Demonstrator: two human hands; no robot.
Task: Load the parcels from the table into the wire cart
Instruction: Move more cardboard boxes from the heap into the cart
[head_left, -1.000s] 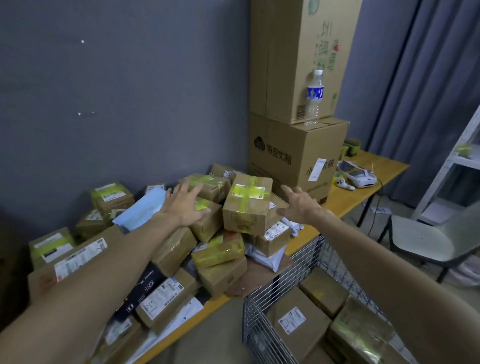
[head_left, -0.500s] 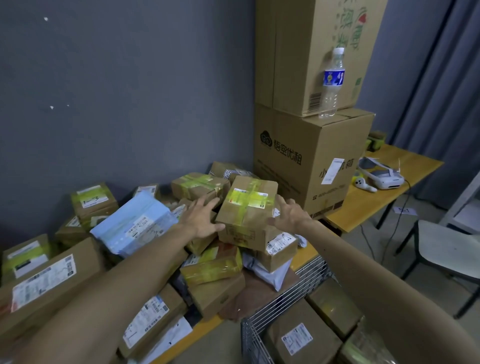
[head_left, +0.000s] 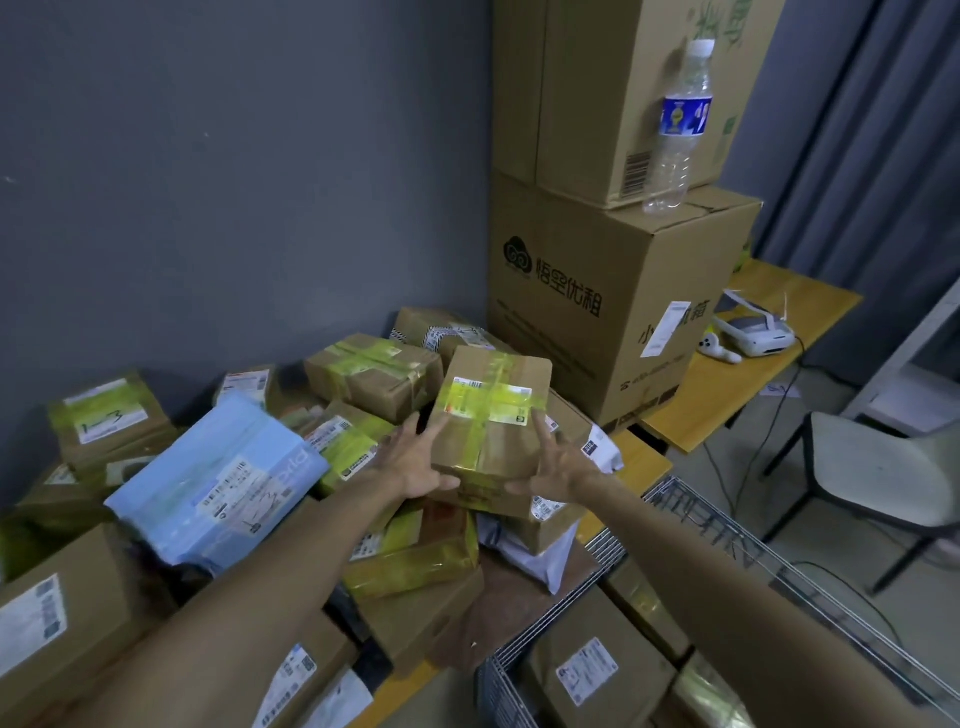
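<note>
A yellow-taped parcel (head_left: 493, 415), topmost on the pile (head_left: 374, 374) near the counter's (head_left: 641, 460) front edge, is clamped between left grip (head_left: 415, 465) and right grip (head_left: 563, 470), fingers (head_left: 541, 434) spread flat on opposite sides, likely for a level lift. The wire cart (head_left: 691, 512) is parked just beside that edge.

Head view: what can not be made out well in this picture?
All in the head view:
- Wire cart: cut off by the lower edge; the right forearm covers much of it.
- Taped parcel: label text too small; near lower edge hidden by left hand and right hand.
- Pile beneath the blue parcel: hidden by it.
</note>
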